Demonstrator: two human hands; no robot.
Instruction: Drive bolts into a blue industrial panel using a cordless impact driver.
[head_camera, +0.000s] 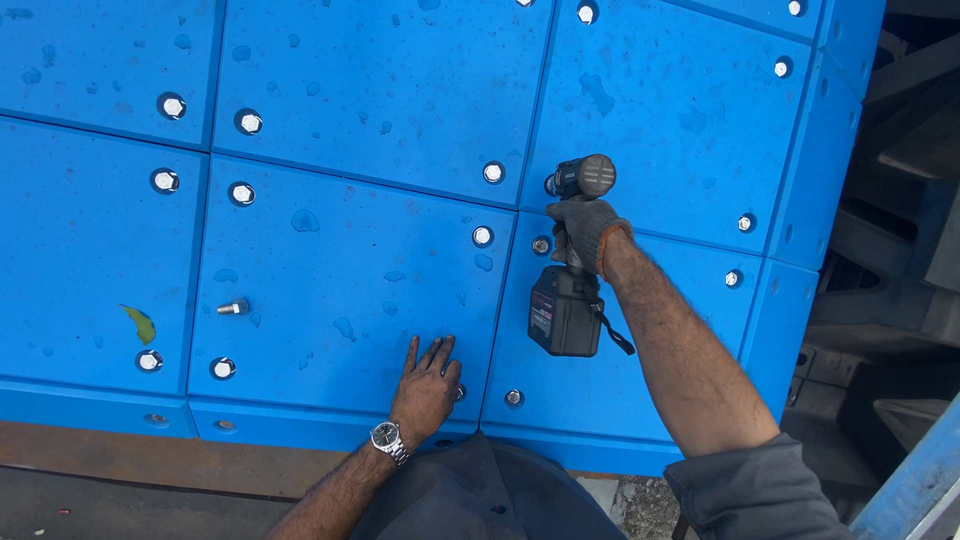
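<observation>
Bolt (232, 308) loose near left hand (427, 385)

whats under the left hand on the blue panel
The left hand lies flat on the blue panel, fingers spread. At its right edge a bolt hole peeks out, mostly covered. Whether a bolt sits in it cannot be seen.
</observation>
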